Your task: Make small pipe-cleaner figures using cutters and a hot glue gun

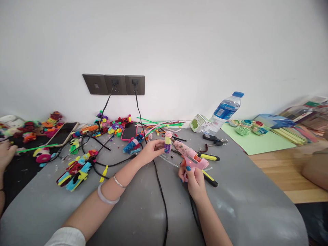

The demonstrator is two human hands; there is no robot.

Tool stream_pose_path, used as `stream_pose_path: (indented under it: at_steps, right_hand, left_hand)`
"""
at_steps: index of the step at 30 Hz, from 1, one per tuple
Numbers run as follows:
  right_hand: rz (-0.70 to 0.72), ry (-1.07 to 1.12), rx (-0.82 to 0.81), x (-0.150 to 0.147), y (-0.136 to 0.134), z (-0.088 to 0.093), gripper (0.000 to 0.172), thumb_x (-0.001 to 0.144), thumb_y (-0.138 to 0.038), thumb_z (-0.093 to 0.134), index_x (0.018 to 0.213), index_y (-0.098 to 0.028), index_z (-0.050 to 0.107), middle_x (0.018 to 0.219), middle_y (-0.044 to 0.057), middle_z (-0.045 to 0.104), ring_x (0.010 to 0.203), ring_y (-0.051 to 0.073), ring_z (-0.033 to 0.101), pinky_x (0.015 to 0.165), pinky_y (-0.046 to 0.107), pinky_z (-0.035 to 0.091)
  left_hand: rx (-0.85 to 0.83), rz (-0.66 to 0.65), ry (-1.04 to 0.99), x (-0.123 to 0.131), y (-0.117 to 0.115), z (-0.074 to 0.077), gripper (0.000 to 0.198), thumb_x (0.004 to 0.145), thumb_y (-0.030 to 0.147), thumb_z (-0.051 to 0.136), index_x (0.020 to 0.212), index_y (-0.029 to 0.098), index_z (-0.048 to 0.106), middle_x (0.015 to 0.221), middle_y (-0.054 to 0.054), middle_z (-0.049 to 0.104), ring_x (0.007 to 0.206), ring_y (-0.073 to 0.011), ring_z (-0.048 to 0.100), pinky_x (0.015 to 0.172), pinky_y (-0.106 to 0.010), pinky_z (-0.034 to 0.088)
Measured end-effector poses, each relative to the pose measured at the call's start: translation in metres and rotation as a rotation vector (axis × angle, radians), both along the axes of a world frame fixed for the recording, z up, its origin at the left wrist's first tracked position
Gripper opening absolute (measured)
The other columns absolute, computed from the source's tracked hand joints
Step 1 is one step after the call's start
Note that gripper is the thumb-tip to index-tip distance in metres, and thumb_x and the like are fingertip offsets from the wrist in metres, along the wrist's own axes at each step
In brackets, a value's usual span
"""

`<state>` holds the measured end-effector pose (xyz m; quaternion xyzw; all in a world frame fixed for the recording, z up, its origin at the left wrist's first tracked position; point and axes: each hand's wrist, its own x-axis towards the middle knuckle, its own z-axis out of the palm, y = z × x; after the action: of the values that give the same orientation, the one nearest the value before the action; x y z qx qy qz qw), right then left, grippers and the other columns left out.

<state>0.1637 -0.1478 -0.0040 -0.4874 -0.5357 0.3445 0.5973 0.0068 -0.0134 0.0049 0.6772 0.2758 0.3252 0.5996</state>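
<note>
Pinched in the fingers of my left hand (151, 150) is a small pipe-cleaner figure (167, 140), pink on top, yellow in the middle and purple below. My right hand (194, 179) is wrapped round the handle of a pink hot glue gun (191, 153). The gun's nozzle points up and left, close beside the figure; whether they touch I cannot tell. Pliers with yellow and black handles (210, 178) lie partly under the gun. To the left of my left hand lies a blue pipe-cleaner piece (132, 146).
Colourful pipe-cleaner figures (77, 171) lie at left, near phones (63, 134). Black cables (160, 188) run across the grey table (123, 212) from wall sockets (114, 84). A water bottle (225, 111), keys (219, 141) and green paper (253, 142) are at right. Another person's hand (6, 155) is far left.
</note>
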Motion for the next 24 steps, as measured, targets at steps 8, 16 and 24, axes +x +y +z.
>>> stream_pose_path:
  at_steps: [8,16,24]
  right_hand:
    - [-0.011,-0.024,0.000,-0.001,0.000,0.003,0.043,0.092,-0.061,0.041,0.082,-0.020,0.048,0.044,-0.006,0.043,0.039,0.010,0.032,0.042,0.025,0.024]
    - [-0.011,-0.056,-0.014,0.002,-0.001,-0.003,0.044,0.094,-0.058,0.039,0.091,-0.017,0.053,0.046,-0.006,0.044,0.040,0.011,0.034,0.043,0.026,0.027]
    - [0.026,0.002,0.029,0.006,-0.003,-0.010,0.045,0.095,-0.057,0.039,0.102,-0.015,0.054,0.047,-0.006,0.045,0.039,0.011,0.034,0.042,0.025,0.025]
  left_hand:
    - [-0.003,-0.001,-0.003,0.000,0.000,0.000,0.040,0.077,0.033,0.072,0.110,0.012,0.065,0.115,-0.014,0.070,0.103,-0.0247,0.067,0.090,-0.035,0.052]
    - [0.050,0.022,0.001,0.000,0.000,0.000,0.036,0.079,0.032,0.070,0.109,0.013,0.066,0.112,-0.012,0.071,0.099,-0.0233,0.067,0.086,-0.033,0.053]
    - [0.014,0.016,-0.027,0.001,0.001,-0.001,0.041,0.078,0.034,0.070,0.111,0.012,0.064,0.114,-0.014,0.070,0.102,-0.0243,0.067,0.087,-0.033,0.053]
